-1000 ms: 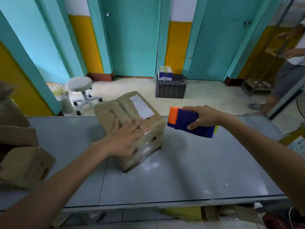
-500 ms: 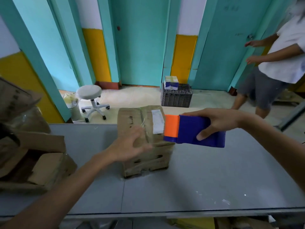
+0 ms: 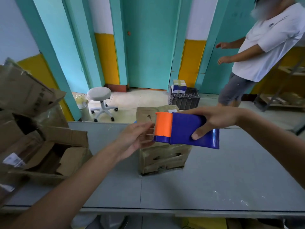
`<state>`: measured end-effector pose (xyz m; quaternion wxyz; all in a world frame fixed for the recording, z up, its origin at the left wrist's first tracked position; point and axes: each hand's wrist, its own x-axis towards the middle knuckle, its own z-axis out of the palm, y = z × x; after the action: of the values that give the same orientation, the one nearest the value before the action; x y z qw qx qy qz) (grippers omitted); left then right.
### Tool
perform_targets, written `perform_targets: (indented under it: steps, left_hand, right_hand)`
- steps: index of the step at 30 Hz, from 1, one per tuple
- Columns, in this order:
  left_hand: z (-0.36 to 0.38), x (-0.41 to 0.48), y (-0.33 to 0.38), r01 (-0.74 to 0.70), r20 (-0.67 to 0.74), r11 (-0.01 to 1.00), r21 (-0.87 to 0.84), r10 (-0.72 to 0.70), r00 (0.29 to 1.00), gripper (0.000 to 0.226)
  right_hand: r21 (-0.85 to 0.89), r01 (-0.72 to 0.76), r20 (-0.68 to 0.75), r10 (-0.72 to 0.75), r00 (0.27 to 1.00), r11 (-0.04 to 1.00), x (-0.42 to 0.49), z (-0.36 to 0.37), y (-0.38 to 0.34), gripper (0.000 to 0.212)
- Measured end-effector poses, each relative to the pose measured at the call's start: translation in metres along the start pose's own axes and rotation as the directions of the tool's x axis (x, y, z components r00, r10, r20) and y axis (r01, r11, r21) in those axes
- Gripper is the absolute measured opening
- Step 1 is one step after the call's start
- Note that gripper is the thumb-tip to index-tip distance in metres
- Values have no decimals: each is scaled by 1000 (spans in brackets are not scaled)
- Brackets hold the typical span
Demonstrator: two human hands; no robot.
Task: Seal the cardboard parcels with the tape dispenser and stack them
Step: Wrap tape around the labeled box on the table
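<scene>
The left hand [image 3: 137, 139] has left the parcel [image 3: 163, 159] for the tape dispenser [image 3: 186, 129] above it, probably to start sealing; its grip is unclear. The right hand [image 3: 214, 119] clamps the dispenser.

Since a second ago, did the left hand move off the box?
Yes. The left hand has lifted off the cardboard box and now reaches the orange end of the tape dispenser.

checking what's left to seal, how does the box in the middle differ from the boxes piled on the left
The middle box is closed, flaps down; the left boxes gape open with flaps up. The middle box stands alone and upright; the left boxes lie heaped and tilted. The right hand holds the tape dispenser over the middle box, not the left boxes. Both are worn brown cardboard.
</scene>
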<state>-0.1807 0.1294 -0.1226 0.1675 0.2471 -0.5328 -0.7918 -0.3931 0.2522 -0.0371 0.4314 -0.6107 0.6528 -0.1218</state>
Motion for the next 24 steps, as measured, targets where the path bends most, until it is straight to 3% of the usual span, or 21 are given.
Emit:
perform_targets:
  steps: [3,7,19,24]
  left_hand:
    - [-7,-4,-1,-8,-115,993,120,22,993,14]
    - [-13,-14,1,-64,-242,959,275,133,961,18]
    - [-30,-30,-40,-53,-364,978,203,125,923,22]
    - [-33,-29,-53,-27,-393,966,257,131,910,26]
  right_hand:
    - [-29,3,27,-2,1000,1000,8,5,-12,61]
    - [-56,-84,117,90,989,995,19,8,-19,60]
    - [-185,-252,245,292,924,950,21,-3,1,55]
    - [-168,-274,275,312,910,947,25,1,9,73]
